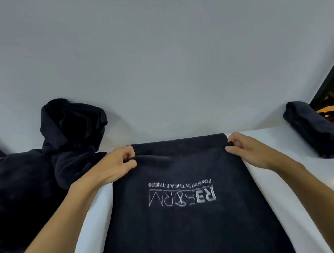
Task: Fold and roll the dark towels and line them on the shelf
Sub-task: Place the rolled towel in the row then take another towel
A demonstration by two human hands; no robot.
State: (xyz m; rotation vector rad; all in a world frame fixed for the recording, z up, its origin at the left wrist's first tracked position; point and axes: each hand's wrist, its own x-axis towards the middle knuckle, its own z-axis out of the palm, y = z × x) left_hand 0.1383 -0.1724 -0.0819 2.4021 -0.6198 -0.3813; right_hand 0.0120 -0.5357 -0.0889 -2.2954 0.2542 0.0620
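A dark towel with a pale embroidered logo lies flat on the white shelf top, running from the near edge toward the wall. My left hand pinches its far left edge, and my right hand pinches its far right edge. Between the hands the far end is lifted into a low ridge. A rolled dark towel lies at the far right against the wall.
A heap of loose dark towels fills the left side, piled up against the white wall. A dark-framed opening shows at the right edge, behind the rolled towel.
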